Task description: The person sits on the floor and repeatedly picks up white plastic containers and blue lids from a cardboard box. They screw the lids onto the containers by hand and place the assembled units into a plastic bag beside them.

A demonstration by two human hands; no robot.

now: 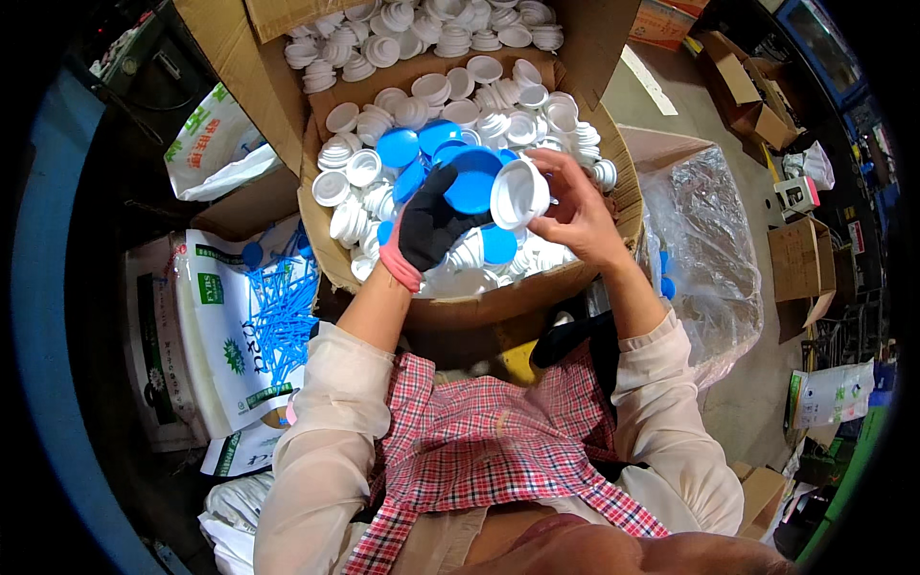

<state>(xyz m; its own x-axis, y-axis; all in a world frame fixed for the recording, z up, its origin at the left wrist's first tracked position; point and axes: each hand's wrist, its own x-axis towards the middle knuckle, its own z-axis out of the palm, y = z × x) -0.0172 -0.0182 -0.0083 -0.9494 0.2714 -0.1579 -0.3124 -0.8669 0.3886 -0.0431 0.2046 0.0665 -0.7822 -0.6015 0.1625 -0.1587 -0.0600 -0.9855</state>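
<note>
My left hand (429, 228), in a black glove with a pink cuff, is closed on a round blue lid (472, 180). Bare and just to the right of it, my right hand (583, 209) grips a white round cap (517, 195) between thumb and fingers, its hollow side tilted toward me. The cap is close against the lid's right edge; whether they touch I cannot tell. Both hands are over a cardboard box (470, 311) heaped with white caps (431, 88). More blue lids (398, 148) lie on the heap beside my left hand.
A cardboard divider (422, 72) crosses the box, with more white caps beyond. Thin blue sticks (280, 311) lie on a white printed bag (216, 335) at left. To the right stands a carton lined with clear plastic (704, 249); smaller cartons (800, 259) are farther right.
</note>
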